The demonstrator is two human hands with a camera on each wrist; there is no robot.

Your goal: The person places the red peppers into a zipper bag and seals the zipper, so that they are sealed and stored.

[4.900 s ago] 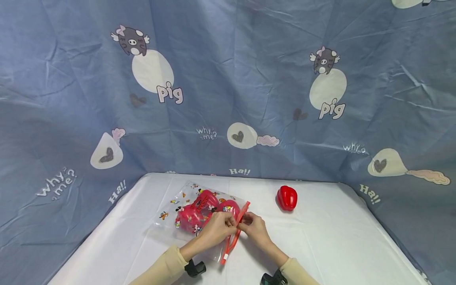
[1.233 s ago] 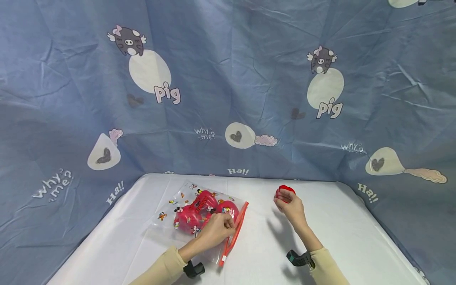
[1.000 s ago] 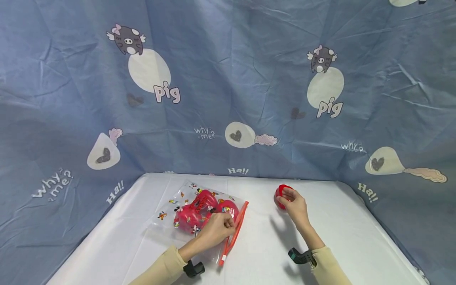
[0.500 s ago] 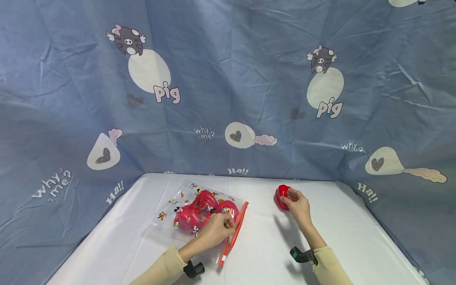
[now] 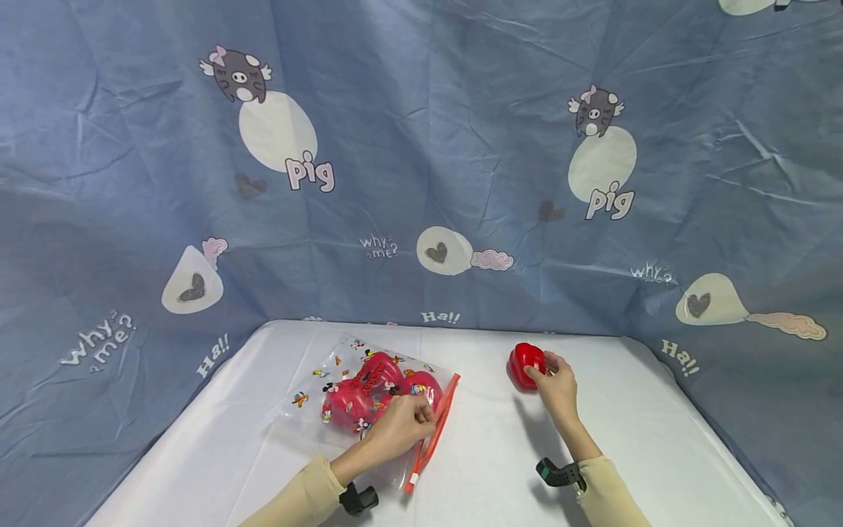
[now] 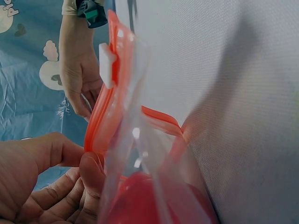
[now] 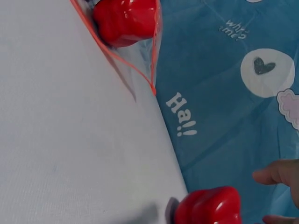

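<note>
My left hand [image 5: 398, 424] pinches the rim of a clear zip bag [image 5: 451, 397] with an orange zip edge and cartoon prints. In the left wrist view, thumb and index finger [image 6: 91, 170] hold that orange edge near a gap in the mouth; a white slider [image 6: 107, 65] sits on it. Several red bell peppers [image 5: 349, 402] lie inside. One more red bell pepper [image 5: 523, 359] rests on the table outside the bag. My right hand [image 5: 560, 388] is at its right side, thumb and fingers spread; the right wrist view shows them apart from the pepper [image 7: 210, 207].
A white cloth covers the table [image 5: 487, 454]. Behind it and at both sides hangs a blue curtain [image 5: 395, 161] printed with pigs. Dark wrist cameras [image 5: 358, 499] are strapped to both forearms.
From the bag's edge, my right hand has moved across to the loose bell pepper, then shifted from over it to its right side. My left hand has stayed at the bag's rim.
</note>
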